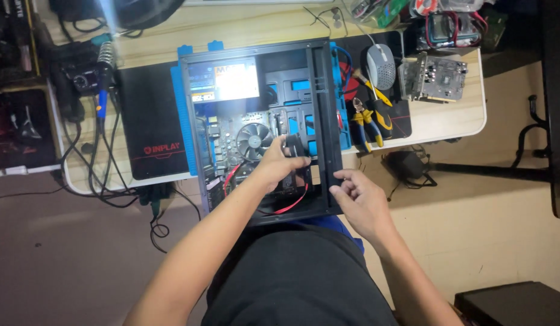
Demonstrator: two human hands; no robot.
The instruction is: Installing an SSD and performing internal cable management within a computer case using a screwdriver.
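An open black computer case point(321, 90) lies flat on the desk, its near end resting against my lap. Inside it I see a motherboard with a round cooler fan point(254, 140), a power supply point(224, 81) at the far end and a red data cable point(290, 207) looping near the front. My left hand point(277, 164) reaches into the case beside the fan, its fingers closed on a small black part point(295, 147) among the cables. My right hand point(358, 198) grips the case's near right edge.
A black desk mat point(153, 121) lies left of the case. Yellow-handled pliers point(364, 124), a screwdriver point(372, 89), a grey mouse point(381, 65) and a loose expansion card point(434, 77) sit to the right. A soldering iron point(103, 78) and tangled cables hang at the left edge.
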